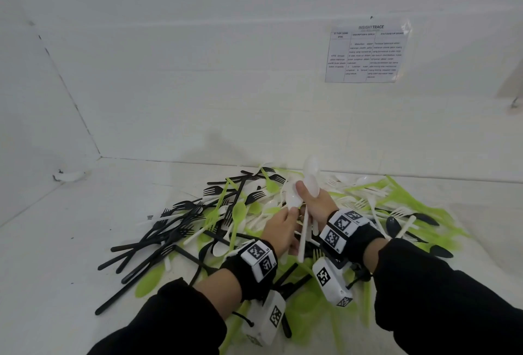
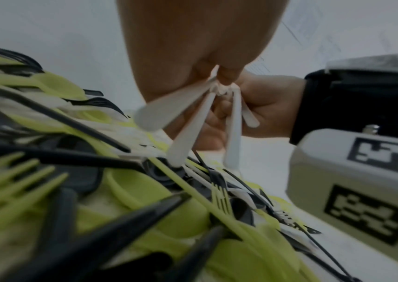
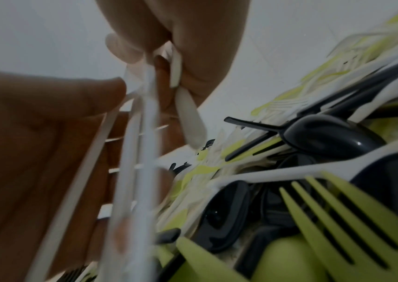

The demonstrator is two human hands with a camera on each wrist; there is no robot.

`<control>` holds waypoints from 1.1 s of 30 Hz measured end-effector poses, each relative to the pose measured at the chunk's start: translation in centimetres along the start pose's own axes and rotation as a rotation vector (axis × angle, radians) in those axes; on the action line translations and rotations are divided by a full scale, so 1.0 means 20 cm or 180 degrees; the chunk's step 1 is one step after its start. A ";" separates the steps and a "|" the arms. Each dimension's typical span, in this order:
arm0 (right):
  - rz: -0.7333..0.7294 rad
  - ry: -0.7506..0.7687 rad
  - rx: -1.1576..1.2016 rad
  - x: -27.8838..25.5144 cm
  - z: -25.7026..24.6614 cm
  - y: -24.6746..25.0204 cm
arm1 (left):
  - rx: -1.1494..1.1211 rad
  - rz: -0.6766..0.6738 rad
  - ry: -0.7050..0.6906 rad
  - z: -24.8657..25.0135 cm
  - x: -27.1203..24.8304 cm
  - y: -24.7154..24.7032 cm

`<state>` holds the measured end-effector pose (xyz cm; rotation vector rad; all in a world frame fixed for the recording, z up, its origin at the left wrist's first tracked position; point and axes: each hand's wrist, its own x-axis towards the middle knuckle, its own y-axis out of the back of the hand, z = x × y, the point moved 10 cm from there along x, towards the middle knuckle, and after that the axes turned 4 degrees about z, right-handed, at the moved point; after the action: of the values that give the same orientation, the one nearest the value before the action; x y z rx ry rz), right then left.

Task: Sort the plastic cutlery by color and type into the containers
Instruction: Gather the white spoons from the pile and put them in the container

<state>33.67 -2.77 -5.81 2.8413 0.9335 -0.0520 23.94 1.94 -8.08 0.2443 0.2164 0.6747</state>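
At the centre of the head view, above the mixed cutlery pile (image 1: pixel 254 227), the right hand (image 1: pixel 317 204) grips a fan of white spoons (image 1: pixel 310 182) while the left hand (image 1: pixel 280 230) pinches their handles, apparently gathering white spoons; next they need a container, none visible.

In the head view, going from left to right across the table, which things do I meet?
Black forks → left hand → white spoons, held in the right hand → black spoon.
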 end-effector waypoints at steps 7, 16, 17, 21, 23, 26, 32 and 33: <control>0.0569 0.0049 -0.0527 0.02 0.00 0.07 | -0.0107 0.0660 0.0151 -0.03 0.00 0.11; 0.0194 0.0027 -0.0223 -0.03 -0.01 -0.02 | -0.0764 0.0079 0.0553 -0.06 -0.02 0.01; 0.0229 0.0043 -0.0235 -0.03 -0.01 -0.02 | -0.0892 0.0073 0.0688 -0.08 -0.03 0.00; 0.0249 0.0091 -0.0171 -0.05 0.00 0.00 | -0.0876 0.0007 0.0605 -0.06 -0.07 0.00; 0.0162 0.0109 -0.0300 -0.07 0.00 0.00 | -0.0735 0.0044 0.0426 -0.02 -0.09 0.01; 0.0114 0.0215 -0.0483 -0.09 -0.02 0.01 | -0.0754 0.0026 0.0541 -0.04 -0.11 0.00; 0.0206 0.0288 -0.0249 -0.15 -0.02 0.03 | -0.0903 -0.0063 0.0683 -0.04 -0.15 -0.04; 0.0199 0.0246 -0.0217 -0.15 -0.01 0.03 | -0.0951 -0.0067 0.0683 -0.04 -0.15 -0.05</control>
<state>31.69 -5.02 -5.35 2.8250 0.8430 0.0956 22.06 -0.68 -8.82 -0.1173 0.3188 0.7031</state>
